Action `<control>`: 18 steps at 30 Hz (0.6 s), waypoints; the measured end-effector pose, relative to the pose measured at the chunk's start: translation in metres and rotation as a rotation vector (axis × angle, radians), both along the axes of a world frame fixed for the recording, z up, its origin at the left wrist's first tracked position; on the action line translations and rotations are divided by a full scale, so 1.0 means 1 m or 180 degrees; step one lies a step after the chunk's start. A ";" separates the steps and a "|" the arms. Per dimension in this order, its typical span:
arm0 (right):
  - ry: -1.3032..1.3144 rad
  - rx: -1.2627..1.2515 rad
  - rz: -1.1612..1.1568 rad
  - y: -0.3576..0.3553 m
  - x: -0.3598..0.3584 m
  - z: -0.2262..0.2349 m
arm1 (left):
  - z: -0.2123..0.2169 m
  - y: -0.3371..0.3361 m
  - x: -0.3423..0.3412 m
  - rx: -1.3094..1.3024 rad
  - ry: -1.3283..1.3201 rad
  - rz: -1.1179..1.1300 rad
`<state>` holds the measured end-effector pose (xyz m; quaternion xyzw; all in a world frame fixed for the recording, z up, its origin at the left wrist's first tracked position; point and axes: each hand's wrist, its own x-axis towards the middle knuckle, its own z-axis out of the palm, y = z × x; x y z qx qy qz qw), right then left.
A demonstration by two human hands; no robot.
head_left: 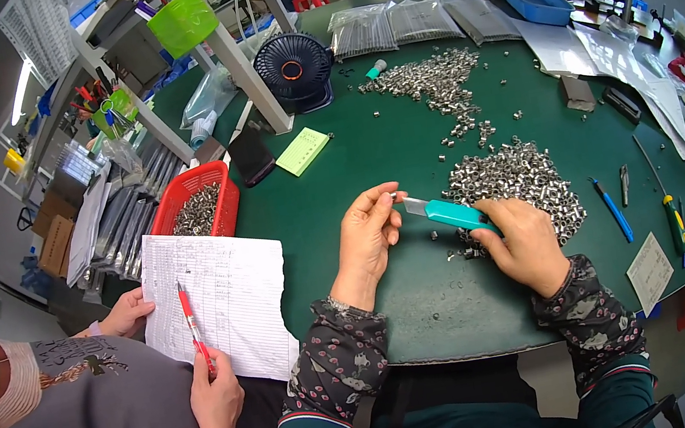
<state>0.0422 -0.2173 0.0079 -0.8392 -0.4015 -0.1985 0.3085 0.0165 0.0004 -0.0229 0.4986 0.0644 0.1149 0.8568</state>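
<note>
My right hand grips a teal utility knife, its blade pointing left. The blade tip is close to the fingertips of my left hand. Those fingers pinch a small metal ring, mostly covered by the thumb and forefinger. Just beyond the knife lies a heap of small shiny metal rings, partly hidden by my right hand. Farther back another spread of such rings trails toward the heap.
At left, a person's hand holds a red pen over a written sheet. A red basket of metal parts, a phone, yellow notepad and black fan stand behind. Screwdriver and blue tool lie right.
</note>
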 end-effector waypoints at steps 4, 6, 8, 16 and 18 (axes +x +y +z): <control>0.0034 0.0001 0.0006 -0.002 0.000 0.000 | -0.003 -0.002 0.000 -0.0113 0.0040 -0.0016; 0.0024 -0.0017 -0.0004 -0.001 -0.001 0.000 | 0.001 -0.004 0.000 -0.0197 0.0066 -0.0080; 0.0058 -0.0098 -0.0014 -0.002 0.000 0.000 | 0.002 -0.006 0.000 -0.0285 0.0093 -0.0140; 0.0166 0.0059 0.0191 0.001 0.003 -0.004 | -0.001 -0.004 -0.002 0.0227 0.0164 -0.0160; 0.0143 -0.0038 0.0237 0.005 0.002 -0.001 | -0.003 0.001 -0.006 0.0475 0.0200 -0.0114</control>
